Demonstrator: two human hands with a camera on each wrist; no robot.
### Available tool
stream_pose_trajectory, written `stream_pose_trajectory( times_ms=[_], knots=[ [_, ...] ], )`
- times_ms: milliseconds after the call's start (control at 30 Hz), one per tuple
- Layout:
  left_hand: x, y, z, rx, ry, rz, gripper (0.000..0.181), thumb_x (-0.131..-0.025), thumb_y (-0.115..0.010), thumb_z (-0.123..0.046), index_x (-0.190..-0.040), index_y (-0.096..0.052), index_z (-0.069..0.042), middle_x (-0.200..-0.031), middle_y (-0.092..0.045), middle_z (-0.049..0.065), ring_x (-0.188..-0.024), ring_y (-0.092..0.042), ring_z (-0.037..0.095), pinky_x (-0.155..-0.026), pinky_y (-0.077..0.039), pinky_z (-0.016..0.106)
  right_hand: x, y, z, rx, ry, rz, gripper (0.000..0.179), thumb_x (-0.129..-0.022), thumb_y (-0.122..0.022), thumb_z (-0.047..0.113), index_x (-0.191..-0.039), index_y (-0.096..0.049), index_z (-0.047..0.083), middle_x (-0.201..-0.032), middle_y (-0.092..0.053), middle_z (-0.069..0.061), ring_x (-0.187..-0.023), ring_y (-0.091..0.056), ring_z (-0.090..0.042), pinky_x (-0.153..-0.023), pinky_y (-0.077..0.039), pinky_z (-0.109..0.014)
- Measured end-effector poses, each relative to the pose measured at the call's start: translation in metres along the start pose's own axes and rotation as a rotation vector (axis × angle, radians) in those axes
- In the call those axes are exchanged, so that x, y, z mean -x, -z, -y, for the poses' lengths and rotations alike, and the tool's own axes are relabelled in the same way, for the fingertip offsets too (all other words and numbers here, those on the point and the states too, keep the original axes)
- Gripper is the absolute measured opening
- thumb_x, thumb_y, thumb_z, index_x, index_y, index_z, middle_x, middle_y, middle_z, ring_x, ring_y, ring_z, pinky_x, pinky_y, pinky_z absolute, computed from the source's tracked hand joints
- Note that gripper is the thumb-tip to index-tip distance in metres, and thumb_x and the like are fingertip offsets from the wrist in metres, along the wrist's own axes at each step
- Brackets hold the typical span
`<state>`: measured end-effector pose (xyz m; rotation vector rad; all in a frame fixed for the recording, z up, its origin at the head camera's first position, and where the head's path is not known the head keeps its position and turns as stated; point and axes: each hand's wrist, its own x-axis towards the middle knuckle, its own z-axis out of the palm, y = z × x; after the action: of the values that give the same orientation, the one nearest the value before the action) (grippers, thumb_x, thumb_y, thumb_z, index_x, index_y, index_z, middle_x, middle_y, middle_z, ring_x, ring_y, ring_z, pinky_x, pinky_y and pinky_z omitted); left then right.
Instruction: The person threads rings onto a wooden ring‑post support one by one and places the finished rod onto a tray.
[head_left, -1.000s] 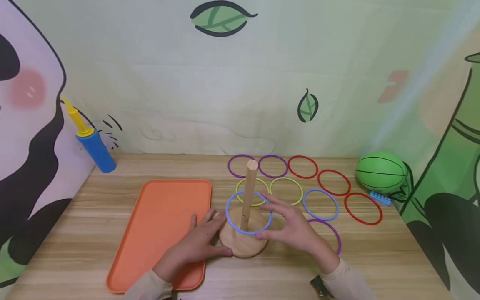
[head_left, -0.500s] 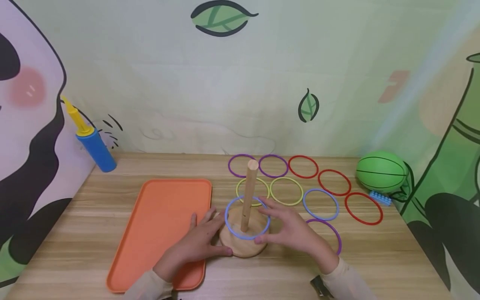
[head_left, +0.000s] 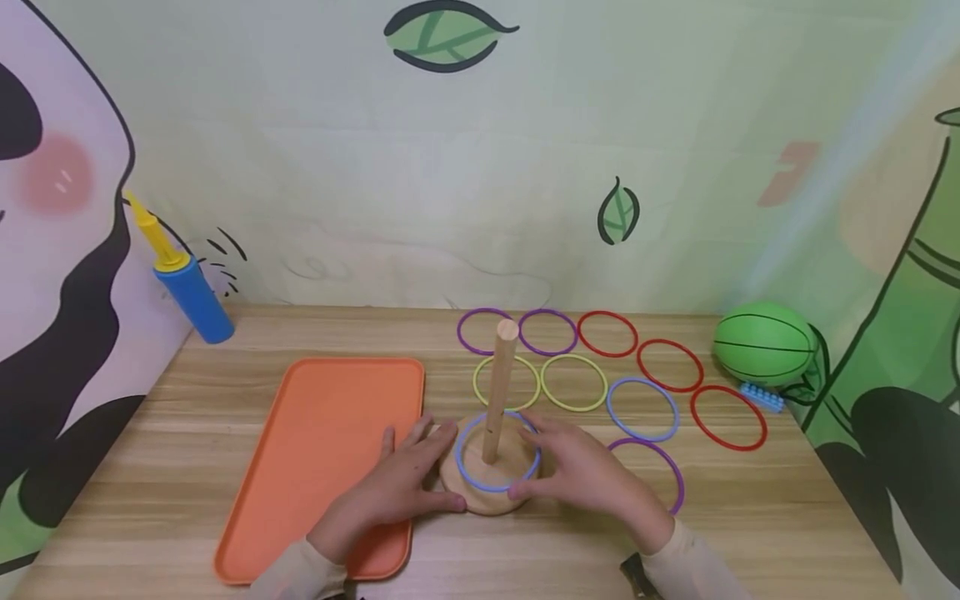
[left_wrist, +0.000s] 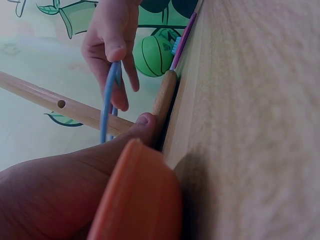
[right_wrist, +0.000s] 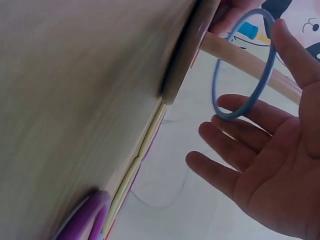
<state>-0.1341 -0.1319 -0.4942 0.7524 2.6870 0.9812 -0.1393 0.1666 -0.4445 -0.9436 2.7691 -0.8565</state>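
A wooden peg stand has a round base [head_left: 480, 498] and an upright peg [head_left: 500, 392]. My left hand [head_left: 401, 477] holds the base's left side, index finger at the back and thumb [left_wrist: 144, 122] at the front edge. My right hand [head_left: 581, 467] grips a blue ring [head_left: 459, 462] between thumb and fingers. The peg passes through this ring, which hangs a little above the base in the right wrist view, tilted against the fingers [right_wrist: 240, 142].
An orange tray [head_left: 337, 442] lies left, partly under my left forearm. Behind and right lie several rings: purple [head_left: 576, 333], yellow [head_left: 606, 392], red [head_left: 765, 425] and another blue ring [head_left: 677, 417]. A green ball [head_left: 763, 342], light-blue brick [head_left: 761, 397] and blue-yellow pump [head_left: 197, 304] stand near the back.
My right hand has lowered the blue ring along the peg toward the base. The left hand has stayed at the base's side.
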Motion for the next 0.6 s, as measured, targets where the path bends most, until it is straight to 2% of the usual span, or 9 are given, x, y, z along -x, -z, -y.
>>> stream_pose_trajectory(
  times_ms=[100,167,267,300,400,433,500,533,600],
  knots=[
    [0.0,0.0,0.001,-0.012,0.003,0.003,0.107,-0.086,-0.083,-0.057,-0.164,-0.034,-0.004,-0.169,-0.035,0.011,-0.161,-0.01,0.04,-0.118,0.013,0.075,0.0,0.0,0.002,0.014,-0.009,0.015,0.086,-0.084,-0.086,0.054,-0.14,-0.063,-0.008,-0.156,-0.049,-0.027,-0.142,-0.051,-0.043,-0.115,-0.043,-0.056],
    [0.0,-0.001,0.003,-0.02,0.002,0.004,0.107,-0.086,-0.082,-0.057,-0.165,-0.034,-0.004,-0.17,-0.035,0.009,-0.162,-0.01,0.039,-0.118,0.013,0.075,0.0,-0.001,0.003,0.023,-0.017,0.023,0.081,-0.084,-0.086,0.055,-0.135,-0.068,-0.006,-0.156,-0.05,-0.027,-0.14,-0.053,-0.043,-0.112,-0.046,-0.056],
    [-0.001,-0.002,0.004,-0.009,-0.01,-0.002,0.107,-0.085,-0.083,-0.057,-0.164,-0.035,-0.003,-0.169,-0.035,0.011,-0.161,-0.01,0.04,-0.117,0.013,0.076,-0.002,-0.002,0.004,0.034,-0.03,0.026,0.07,-0.083,-0.086,0.055,-0.12,-0.075,-0.002,-0.154,-0.051,-0.028,-0.137,-0.056,-0.043,-0.11,-0.048,-0.056],
    [-0.001,-0.003,0.004,-0.008,-0.011,-0.002,0.107,-0.085,-0.083,-0.058,-0.164,-0.035,-0.003,-0.169,-0.035,0.011,-0.161,-0.01,0.04,-0.117,0.013,0.076,-0.002,-0.003,0.005,0.038,-0.035,0.028,0.063,-0.082,-0.087,0.055,-0.111,-0.076,0.0,-0.154,-0.052,-0.027,-0.135,-0.058,-0.042,-0.107,-0.051,-0.054],
    [-0.001,-0.003,0.005,-0.008,-0.011,-0.001,0.107,-0.085,-0.083,-0.058,-0.164,-0.035,-0.003,-0.169,-0.035,0.011,-0.161,-0.01,0.04,-0.117,0.014,0.076,-0.004,-0.005,0.007,0.044,-0.049,0.036,0.047,-0.081,-0.088,0.053,-0.089,-0.07,0.01,-0.152,-0.055,-0.026,-0.122,-0.066,-0.035,-0.094,-0.056,-0.045],
    [-0.001,-0.003,0.005,-0.01,-0.008,0.001,0.107,-0.085,-0.082,-0.058,-0.164,-0.034,-0.003,-0.17,-0.035,0.011,-0.161,-0.01,0.04,-0.117,0.014,0.075,-0.005,-0.006,0.008,0.043,-0.055,0.038,0.045,-0.081,-0.089,0.052,-0.086,-0.068,0.013,-0.151,-0.055,-0.025,-0.12,-0.066,-0.033,-0.09,-0.056,-0.043],
    [-0.001,-0.002,0.005,-0.015,-0.003,0.007,0.107,-0.086,-0.082,-0.059,-0.165,-0.034,-0.004,-0.17,-0.034,0.009,-0.162,-0.009,0.039,-0.118,0.015,0.074,-0.005,-0.008,0.009,0.031,-0.066,0.043,0.045,-0.08,-0.09,0.05,-0.079,-0.06,0.017,-0.15,-0.057,-0.024,-0.103,-0.067,-0.025,-0.078,-0.053,-0.037],
    [-0.001,-0.002,0.005,-0.016,-0.002,0.007,0.107,-0.086,-0.082,-0.059,-0.165,-0.034,-0.005,-0.17,-0.034,0.009,-0.162,-0.009,0.039,-0.118,0.015,0.075,-0.006,-0.009,0.01,0.025,-0.067,0.043,0.046,-0.08,-0.09,0.05,-0.08,-0.059,0.016,-0.149,-0.058,-0.024,-0.098,-0.066,-0.022,-0.077,-0.052,-0.036],
    [-0.001,-0.002,0.005,-0.015,-0.003,0.007,0.107,-0.086,-0.081,-0.059,-0.165,-0.034,-0.005,-0.17,-0.034,0.009,-0.162,-0.009,0.04,-0.118,0.015,0.074,-0.006,-0.012,0.011,0.01,-0.072,0.046,0.045,-0.079,-0.091,0.048,-0.095,-0.067,0.013,-0.142,-0.065,-0.02,-0.098,-0.065,-0.019,-0.08,-0.054,-0.036]
  ],
)
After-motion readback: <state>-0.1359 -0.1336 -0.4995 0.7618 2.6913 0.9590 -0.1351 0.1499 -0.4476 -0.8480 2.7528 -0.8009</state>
